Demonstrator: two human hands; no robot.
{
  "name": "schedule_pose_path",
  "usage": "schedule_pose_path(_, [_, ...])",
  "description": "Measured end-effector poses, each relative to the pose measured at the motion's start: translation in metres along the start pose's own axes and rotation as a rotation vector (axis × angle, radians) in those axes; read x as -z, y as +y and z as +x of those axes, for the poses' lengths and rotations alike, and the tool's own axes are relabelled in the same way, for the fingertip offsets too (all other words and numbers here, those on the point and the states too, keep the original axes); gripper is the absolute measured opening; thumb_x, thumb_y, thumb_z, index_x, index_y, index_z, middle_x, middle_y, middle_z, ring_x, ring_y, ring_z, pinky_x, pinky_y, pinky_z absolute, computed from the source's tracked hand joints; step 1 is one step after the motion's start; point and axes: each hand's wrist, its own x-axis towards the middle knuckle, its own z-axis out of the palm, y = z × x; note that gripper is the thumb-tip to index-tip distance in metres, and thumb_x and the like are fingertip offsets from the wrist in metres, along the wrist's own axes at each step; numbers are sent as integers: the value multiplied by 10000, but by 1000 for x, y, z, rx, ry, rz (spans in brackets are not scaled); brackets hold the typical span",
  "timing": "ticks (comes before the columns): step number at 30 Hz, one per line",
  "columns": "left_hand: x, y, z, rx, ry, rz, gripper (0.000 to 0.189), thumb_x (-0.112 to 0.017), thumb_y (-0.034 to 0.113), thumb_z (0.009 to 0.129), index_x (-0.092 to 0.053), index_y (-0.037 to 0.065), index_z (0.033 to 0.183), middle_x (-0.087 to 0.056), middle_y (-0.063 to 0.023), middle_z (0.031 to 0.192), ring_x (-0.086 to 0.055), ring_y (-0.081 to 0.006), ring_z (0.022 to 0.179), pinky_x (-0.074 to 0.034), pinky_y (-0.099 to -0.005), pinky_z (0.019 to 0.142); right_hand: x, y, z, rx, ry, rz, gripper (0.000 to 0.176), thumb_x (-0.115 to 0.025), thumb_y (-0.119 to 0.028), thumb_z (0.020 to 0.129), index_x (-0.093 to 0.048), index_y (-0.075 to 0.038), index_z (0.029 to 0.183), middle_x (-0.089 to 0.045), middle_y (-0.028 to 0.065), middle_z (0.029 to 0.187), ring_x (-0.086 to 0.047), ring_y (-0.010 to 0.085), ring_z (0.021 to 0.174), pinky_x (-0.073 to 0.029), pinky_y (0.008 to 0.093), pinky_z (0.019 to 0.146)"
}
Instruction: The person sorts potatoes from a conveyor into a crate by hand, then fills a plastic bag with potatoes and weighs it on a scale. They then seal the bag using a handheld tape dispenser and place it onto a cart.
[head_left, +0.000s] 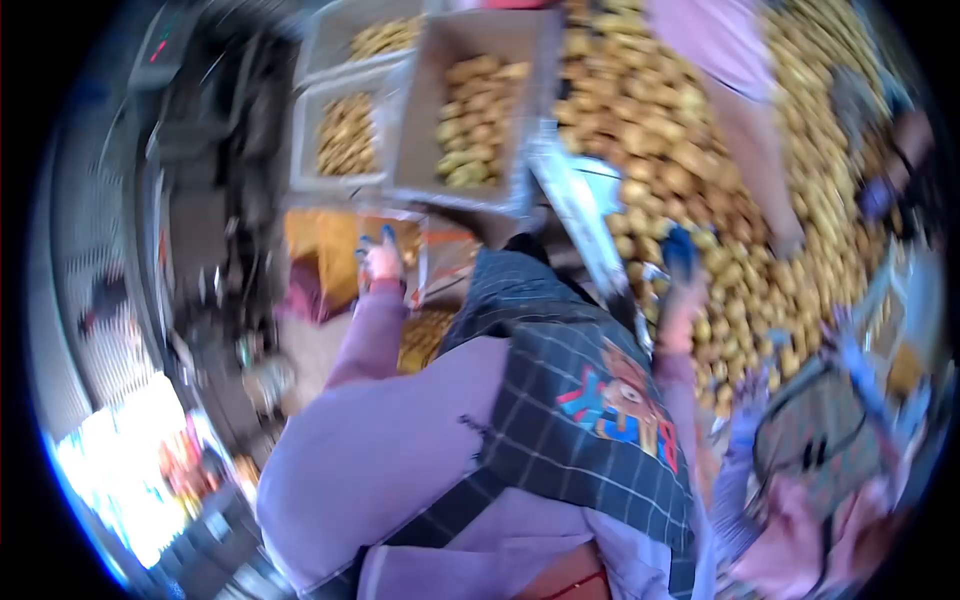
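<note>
My left hand (381, 261), with blue on its fingertips, reaches over a yellow-orange lined box (320, 240). Its fingers are stretched apart and I see nothing in them. My right hand (681, 265), dark blue over the fingers, is at the near-left edge of a large heap of yellow-brown, potato-like produce (650, 130). Motion blur hides its fingers and whatever they may hold. A long pale metal edge (580, 215) runs between my body and the heap.
Pale bins (298, 150) and a larger bin (415, 130) hold similar produce ahead. A maroon bag or cloth (303, 290) lies left of my left hand. Other people's arms (755, 150) reach into the heap; a co-worker in purple sleeves (735, 480) is at right.
</note>
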Motion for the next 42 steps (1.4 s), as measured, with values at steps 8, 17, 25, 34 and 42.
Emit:
schedule_pose_path(8, [101, 266, -164, -1444, 163, -482, 652, -616, 317, 889, -379, 4, 1410, -352, -257, 1448, -314, -423, 1342, -208, -484, 1124, 78, 106, -87, 108, -240, -934, 521, -577, -326, 883, -481, -159, 1367, -419, 178, 1429, -342, 407, 1338, -243, 486, 1130])
schedule_pose_path(17, [72, 317, -281, -1908, -968, 71, 598, -618, 386, 848, -481, 135, 1373, -320, -291, 1457, -283, -447, 1363, -219, -493, 1130, 70, 122, -110, -39, 147, -873, 568, -580, -398, 868, -463, -204, 1388, -410, 242, 1406, -321, 389, 1359, -237, 529, 1119])
schedule_pose_path(25, [73, 372, -200, -1622, 139, 192, 788, -551, 552, 839, -358, 103, 1457, -291, -280, 1480, -231, -422, 1393, -112, -534, 1147, 117, 106, -76, -10, 645, -662, 337, -605, -213, 865, -614, -76, 1172, -634, 168, 1126, -569, 367, 1089, -421, 447, 975])
schedule_pose_path(34, [96, 288, -195, -1809, -255, -206, 567, -629, 280, 852, -488, 112, 1374, -406, -200, 1440, -310, -353, 1376, -165, -472, 1158, 94, 121, -40, 125, -7, -968, 450, -593, -284, 845, -561, -219, 1289, -520, 96, 1339, -399, 306, 1316, -237, 557, 1111])
schedule_pose_path(42, [74, 278, -191, -1722, -60, 113, 653, -595, 465, 842, -471, 96, 1366, -393, -260, 1416, -337, -429, 1336, -190, -532, 1134, 57, 103, -10, 65, 412, -441, 390, -570, -317, 871, -595, -95, 1191, -589, 179, 1208, -484, 350, 1221, -306, 489, 1084])
